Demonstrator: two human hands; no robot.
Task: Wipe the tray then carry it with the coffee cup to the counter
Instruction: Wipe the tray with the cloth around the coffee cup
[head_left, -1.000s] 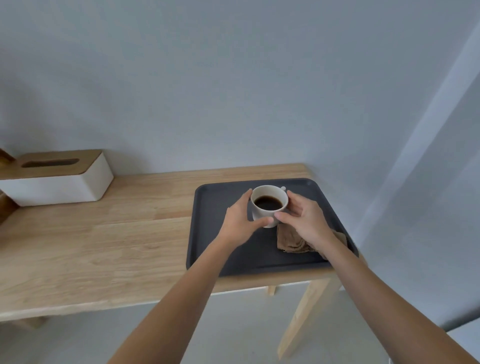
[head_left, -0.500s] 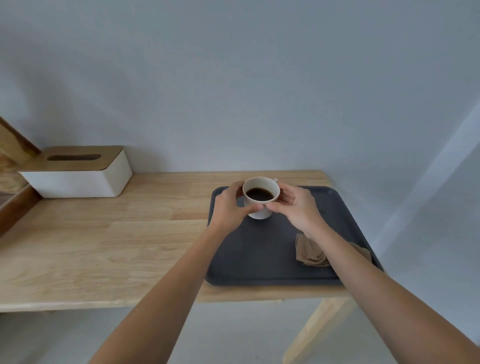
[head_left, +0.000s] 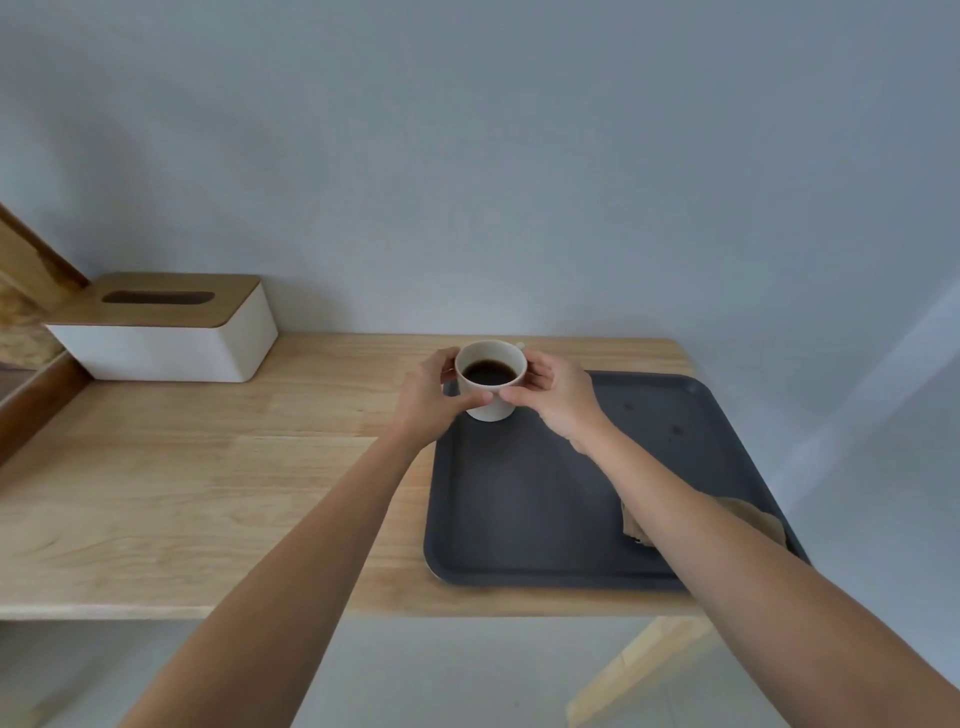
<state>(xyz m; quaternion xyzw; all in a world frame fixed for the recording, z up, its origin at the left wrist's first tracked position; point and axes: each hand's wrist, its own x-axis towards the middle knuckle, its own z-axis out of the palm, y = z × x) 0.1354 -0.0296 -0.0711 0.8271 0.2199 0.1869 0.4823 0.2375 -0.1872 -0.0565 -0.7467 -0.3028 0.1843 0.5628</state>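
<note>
Head view, read from left to right. At 9 o'clock a white tissue box (head_left: 171, 332) with a wooden lid stands on the wooden surface (head_left: 208, 467), against the wall. We cup the coffee cup (head_left: 491, 376) between both hands near the middle of the view: the left hand (head_left: 431, 400) wraps its 9 o'clock side and the right hand (head_left: 556, 395) its 3 o'clock side, the fingers of each curled closed against the cup wall and the two thumbs nearly meeting at its 6 o'clock face. The cup is upright and holds dark coffee well below the rim. It sits over the 11 o'clock corner of the dark tray (head_left: 519, 519); we cannot tell whether its base touches the tray or is just clear of it. The tray lies at the 3 o'clock end of the surface, with a few dark spots towards its 1 o'clock corner. A crumpled brown cloth (head_left: 758, 519) rests on the tray near its 4 o'clock edge, partly hidden by our right forearm.

We judge the step in hand to be clearing the cup off the tray so that the tray can be wiped. To do it well, we keep the rim level, hold with even pressure from both sides, and travel slowly towards 9 o'clock. We would set the cup down on bare wood well apart from the tray's edge and short of the tissue box, release only once the base is flat, and then reach for the cloth.
</note>
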